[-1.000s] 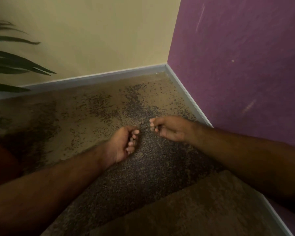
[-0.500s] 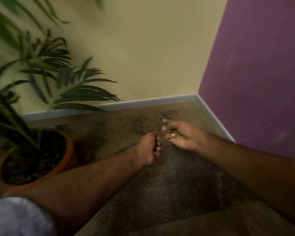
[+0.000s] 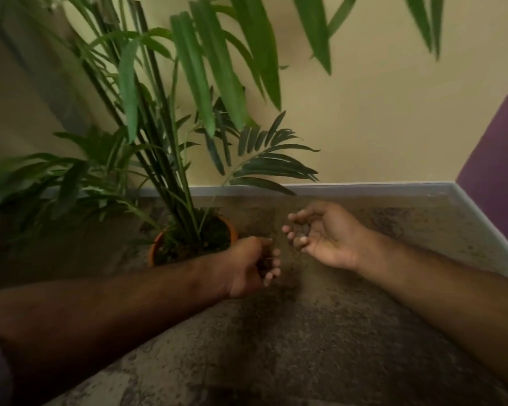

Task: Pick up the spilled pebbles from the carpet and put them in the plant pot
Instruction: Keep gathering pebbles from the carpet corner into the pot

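An orange plant pot (image 3: 156, 249) with a tall green palm stands on the carpet left of centre. My left hand (image 3: 248, 268) hovers just right of the pot's rim, fingers curled around dark pebbles. My right hand (image 3: 323, 235) is further right, palm up and cupped, with small grey pebbles (image 3: 301, 230) lying in it. A patch of spilled pebbles (image 3: 384, 221) lies on the carpet beyond my right wrist, blurred.
Palm fronds (image 3: 206, 83) hang over the pot and the space above my hands. A grey skirting board (image 3: 364, 189) runs along the cream wall and turns at the purple wall (image 3: 499, 159) on the right. Mottled brown carpet (image 3: 305, 332) fills the foreground.
The view has swung left, bringing the pot and palm to the centre. Both hands moved left from the spilled patch toward the pot; my right hand has turned palm up.
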